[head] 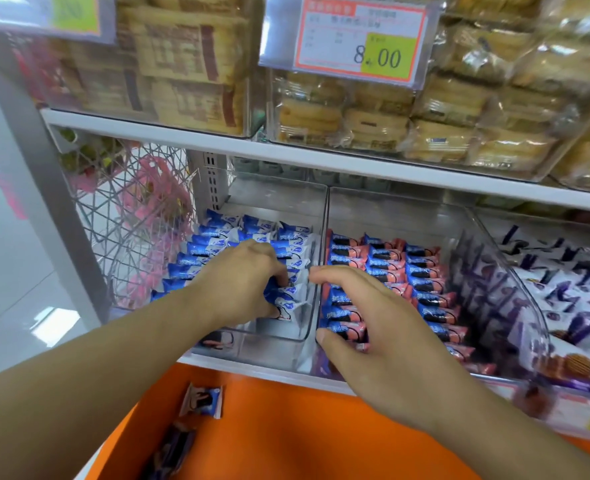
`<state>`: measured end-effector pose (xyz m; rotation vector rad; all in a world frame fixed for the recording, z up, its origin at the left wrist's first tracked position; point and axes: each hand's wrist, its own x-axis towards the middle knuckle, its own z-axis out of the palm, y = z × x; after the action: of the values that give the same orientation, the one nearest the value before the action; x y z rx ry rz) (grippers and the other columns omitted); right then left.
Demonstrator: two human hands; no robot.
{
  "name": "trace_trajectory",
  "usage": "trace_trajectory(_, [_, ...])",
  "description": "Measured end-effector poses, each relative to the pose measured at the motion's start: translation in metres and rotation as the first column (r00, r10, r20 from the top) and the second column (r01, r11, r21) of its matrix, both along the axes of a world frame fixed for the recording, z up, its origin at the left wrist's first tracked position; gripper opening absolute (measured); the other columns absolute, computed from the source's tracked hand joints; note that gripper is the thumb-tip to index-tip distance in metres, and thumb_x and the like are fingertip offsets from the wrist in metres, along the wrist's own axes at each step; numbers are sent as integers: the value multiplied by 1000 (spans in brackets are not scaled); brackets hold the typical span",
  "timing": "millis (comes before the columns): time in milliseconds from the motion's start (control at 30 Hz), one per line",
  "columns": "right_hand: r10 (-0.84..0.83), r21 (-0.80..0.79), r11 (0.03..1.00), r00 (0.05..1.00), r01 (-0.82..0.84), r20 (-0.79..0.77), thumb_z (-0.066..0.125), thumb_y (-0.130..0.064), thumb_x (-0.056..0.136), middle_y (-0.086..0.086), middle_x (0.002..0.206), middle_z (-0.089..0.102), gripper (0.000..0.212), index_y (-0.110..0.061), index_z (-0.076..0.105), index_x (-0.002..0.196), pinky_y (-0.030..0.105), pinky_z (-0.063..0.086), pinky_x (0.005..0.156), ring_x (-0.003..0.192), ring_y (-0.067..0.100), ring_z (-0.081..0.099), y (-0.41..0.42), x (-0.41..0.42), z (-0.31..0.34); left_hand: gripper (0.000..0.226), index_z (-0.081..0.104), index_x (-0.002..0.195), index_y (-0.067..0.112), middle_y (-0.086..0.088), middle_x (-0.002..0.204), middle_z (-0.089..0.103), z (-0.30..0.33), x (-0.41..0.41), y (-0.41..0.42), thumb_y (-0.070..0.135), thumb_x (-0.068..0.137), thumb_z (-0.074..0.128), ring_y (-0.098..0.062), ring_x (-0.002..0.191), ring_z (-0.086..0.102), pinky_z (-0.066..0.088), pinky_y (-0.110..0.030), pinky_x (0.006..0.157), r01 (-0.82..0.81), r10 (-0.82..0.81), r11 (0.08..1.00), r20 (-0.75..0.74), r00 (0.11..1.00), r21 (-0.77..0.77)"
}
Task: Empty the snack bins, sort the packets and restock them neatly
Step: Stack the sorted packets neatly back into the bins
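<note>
At frame centre the left hand (248,282) pinches blue packets (200,252) in their clear bin (286,336), likely squaring the row. The right hand (366,327) lies spread, fingers straight, on the pink packets (425,271) just beside, probably pressing them flat.

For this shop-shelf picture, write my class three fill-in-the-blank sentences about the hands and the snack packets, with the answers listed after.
1. The left hand grips packets from the bin of ____-and-white packets.
2. The right hand rests on rows of ____ packets.
3. A single loose packet lies on the ____ surface below the bins.

Missing words: blue; pink; orange
</note>
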<state>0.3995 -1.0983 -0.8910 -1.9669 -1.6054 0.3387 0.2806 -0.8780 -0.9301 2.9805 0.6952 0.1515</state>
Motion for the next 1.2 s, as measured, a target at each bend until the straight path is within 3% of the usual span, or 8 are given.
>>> trace_trajectory(267, [0,-11,1000,1000,0,3,65,-32,99,-39,153,35,59,-51,38,149,0,17,107,143,-19,23,-2,-1,-1,50,68,124,41,13,123,55,2,-4,0,53,78,84,-15,119,43,45,-32,96,-9,9,997,2,1000,-77])
trace_trajectory(433, [16,-9,1000,1000,-16,18,66,-33,100,-38,157,32,62,-47,38,154,-4,11,107,144,-21,19,-8,-3,1,43,71,118,39,12,119,59,12,-20,-5,52,78,85,-15,117,48,47,-37,100,-22,48,978,125,991,-207])
trace_trajectory(533, [34,31,999,998,-35,53,68,-30,98,-33,153,40,57,-42,47,149,10,23,117,143,-15,29,-14,-9,7,35,72,116,40,12,119,62,32,-49,-20,51,84,80,-8,112,55,45,-31,95,-44,113,964,254,961,-260])
trace_trajectory(667, [107,45,993,994,-106,-20,72,-22,93,-21,122,59,41,-35,62,131,13,40,92,116,-2,55,-30,-33,0,22,73,106,37,16,106,66,46,-118,-61,45,85,79,-6,102,62,47,-20,82,-10,156,934,382,911,-357])
trace_trajectory(800, [240,-237,938,967,-254,-87,73,-26,93,-21,120,59,37,-34,61,128,10,39,88,111,-5,53,-40,-70,-48,23,71,110,43,18,108,67,-1,-193,-75,41,88,78,-10,102,65,54,-25,83,-41,165,872,214,963,-488])
trace_trajectory(1000, [279,-661,690,951,-294,-132,71,-41,97,-2,156,43,61,-35,45,152,22,36,106,142,19,44,-23,-103,-189,81,12,161,49,14,172,4,-108,-258,-47,73,89,42,-20,157,19,26,-39,125,-243,154,894,-250,956,-377])
trace_trajectory(1100, [240,-747,586,948,-314,-210,74,-47,95,4,173,16,79,-41,31,161,39,28,126,160,25,17,-4,-120,-251,80,-9,157,57,26,168,-18,-136,-270,-48,85,88,21,-18,159,13,30,-45,124,-197,104,879,-229,968,-434])
trace_trajectory(1200, [231,-760,552,939,-343,-256,78,-48,92,2,175,8,89,-44,25,163,39,26,126,162,24,5,16,-136,-297,74,-13,156,57,30,165,-22,-149,-271,-51,74,95,24,-15,158,16,30,-42,125,-187,131,863,-151,980,-469])
